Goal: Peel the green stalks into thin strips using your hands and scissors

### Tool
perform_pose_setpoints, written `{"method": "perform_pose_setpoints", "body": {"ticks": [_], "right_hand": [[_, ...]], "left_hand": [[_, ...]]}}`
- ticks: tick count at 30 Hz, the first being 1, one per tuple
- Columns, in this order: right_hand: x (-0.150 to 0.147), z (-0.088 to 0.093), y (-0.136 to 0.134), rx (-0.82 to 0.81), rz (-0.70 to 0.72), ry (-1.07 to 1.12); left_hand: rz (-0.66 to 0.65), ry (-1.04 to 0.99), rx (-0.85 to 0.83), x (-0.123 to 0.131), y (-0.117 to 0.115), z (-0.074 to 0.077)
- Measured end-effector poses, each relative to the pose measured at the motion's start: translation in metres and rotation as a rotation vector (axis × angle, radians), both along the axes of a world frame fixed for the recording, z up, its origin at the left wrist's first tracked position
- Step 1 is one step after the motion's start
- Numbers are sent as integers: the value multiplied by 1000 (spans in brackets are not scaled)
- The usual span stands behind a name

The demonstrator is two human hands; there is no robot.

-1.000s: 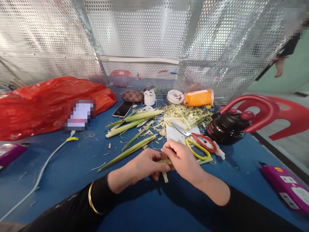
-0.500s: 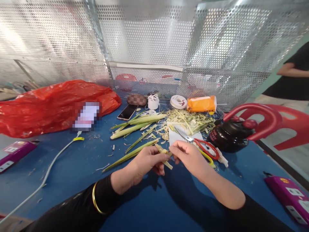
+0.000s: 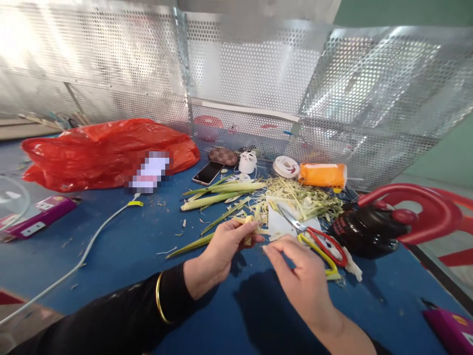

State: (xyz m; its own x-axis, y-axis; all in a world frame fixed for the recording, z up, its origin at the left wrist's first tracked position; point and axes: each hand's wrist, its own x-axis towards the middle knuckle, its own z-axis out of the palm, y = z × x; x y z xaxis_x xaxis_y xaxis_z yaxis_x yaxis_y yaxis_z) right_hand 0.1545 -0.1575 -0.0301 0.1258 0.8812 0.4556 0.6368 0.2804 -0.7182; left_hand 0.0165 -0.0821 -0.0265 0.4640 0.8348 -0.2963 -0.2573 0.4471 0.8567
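Pale leaf strips, folded or woven into a small piece, are pinched between the thumb and fingers of my left hand. To the right, a small gap away, is my right hand, its thumb and index fingertip drawn together; whatever they hold is too small to name. Long green stalks lie behind my left hand. Red-handled scissors rest on a white paper beyond my right hand, beside a yellow-handled tool. Shredded leaf strips are heaped behind them.
A red plastic bag, a plugged-in phone and a purple power strip lie at left. A dark phone, ribbon spool and orange packet sit at the back. A black jug stands right.
My right hand has come away from the leaf piece, toward me and right. My left hand still holds the piece. The view has turned, and the person at the right is out of view.
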Motion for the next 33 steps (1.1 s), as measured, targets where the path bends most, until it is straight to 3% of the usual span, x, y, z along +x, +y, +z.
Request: {"method": "perform_pose_setpoints", "body": {"ticks": [2, 5, 8, 11, 17, 28, 33], "right_hand": [[-9, -5, 0, -197, 66, 177], [-21, -16, 5, -391, 81, 540], [-28, -22, 8, -437, 62, 841], [-30, -24, 7, -433, 57, 984], [-29, -22, 4, -406, 67, 964], [-29, -15, -7, -370, 105, 621], [-29, -15, -7, -347, 132, 481]], "left_hand": [[48, -57, 4, 2, -3, -1], [21, -79, 69, 6, -9, -5], [-57, -53, 83, 8, -15, -8], [-113, -48, 84, 7, -15, -9], [-148, -43, 116, 5, -10, -5], [25, 94, 199, 3, -3, 4], [26, 79, 240, 3, -3, 3]]}}
